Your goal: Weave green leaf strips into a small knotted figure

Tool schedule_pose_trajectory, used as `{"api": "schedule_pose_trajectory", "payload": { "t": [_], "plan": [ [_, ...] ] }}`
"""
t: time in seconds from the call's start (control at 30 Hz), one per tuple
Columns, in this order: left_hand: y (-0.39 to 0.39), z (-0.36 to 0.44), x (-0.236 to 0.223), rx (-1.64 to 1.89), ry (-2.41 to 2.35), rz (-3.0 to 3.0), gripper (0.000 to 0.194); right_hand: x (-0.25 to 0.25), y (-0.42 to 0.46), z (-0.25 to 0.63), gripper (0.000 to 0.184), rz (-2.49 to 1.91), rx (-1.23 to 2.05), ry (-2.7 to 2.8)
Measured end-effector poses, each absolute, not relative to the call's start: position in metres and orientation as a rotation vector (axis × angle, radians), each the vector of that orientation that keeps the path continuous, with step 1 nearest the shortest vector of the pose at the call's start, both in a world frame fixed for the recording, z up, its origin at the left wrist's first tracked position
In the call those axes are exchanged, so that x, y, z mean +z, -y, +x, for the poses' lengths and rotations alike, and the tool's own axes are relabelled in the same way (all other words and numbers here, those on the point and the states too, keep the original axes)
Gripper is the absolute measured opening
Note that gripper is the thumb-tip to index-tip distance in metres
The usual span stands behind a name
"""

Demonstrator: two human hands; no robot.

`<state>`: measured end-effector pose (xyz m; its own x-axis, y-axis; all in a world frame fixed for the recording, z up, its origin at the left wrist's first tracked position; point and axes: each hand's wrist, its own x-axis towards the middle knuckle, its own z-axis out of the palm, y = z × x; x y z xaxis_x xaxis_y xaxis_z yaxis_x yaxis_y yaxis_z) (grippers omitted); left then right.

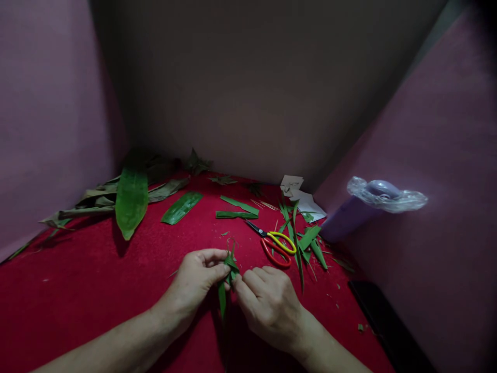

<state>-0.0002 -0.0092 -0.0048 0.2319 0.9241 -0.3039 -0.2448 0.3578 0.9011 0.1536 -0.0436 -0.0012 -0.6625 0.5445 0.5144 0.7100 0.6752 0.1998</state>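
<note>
Between my hands is a small folded piece of green leaf [232, 263], with a strip hanging down and thin curled ends on top. My left hand [196, 277] pinches it from the left between thumb and fingers. From the right, my right hand [267, 298] is closed with its fingertips against the folded leaf's lower right side; what exactly the fingertips grip is partly hidden. Just beyond my right hand lie scissors [276, 242] with one red and one yellow handle, blades pointing away to the left.
A large leaf [132, 202] lies on dry leaves [97, 199] at left. Cut leaf pieces [181, 207] and strips [237, 214], thin sticks [264, 205], scraps [310, 238] and white paper [308, 203] lie on the red cloth [77, 300]. A purple plastic-topped container [349, 215] and dark flat object [384, 316] stand right.
</note>
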Motion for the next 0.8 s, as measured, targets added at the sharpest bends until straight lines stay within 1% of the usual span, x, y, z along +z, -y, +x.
{"api": "schedule_pose_trajectory", "payload": {
  "t": [0.23, 0.4, 0.57, 0.8],
  "plan": [
    [0.009, -0.001, -0.006, 0.938, -0.948, 0.830, 0.031, -0.003, 0.043, 0.156, 0.020, -1.019, -0.523, 2.505],
    [0.009, 0.000, -0.010, 0.927, -0.943, 0.922, 0.024, -0.006, 0.046, 0.154, 0.014, -1.011, -0.539, 2.537],
    [0.010, 0.002, -0.008, 0.984, -1.028, 0.927, 0.025, -0.006, 0.048, 0.152, 0.015, -0.970, -0.579, 2.529],
    [0.011, 0.004, 0.000, 0.970, -1.013, 0.866, 0.024, -0.007, 0.047, 0.154, 0.016, -0.993, -0.566, 2.512]
  ]
}}
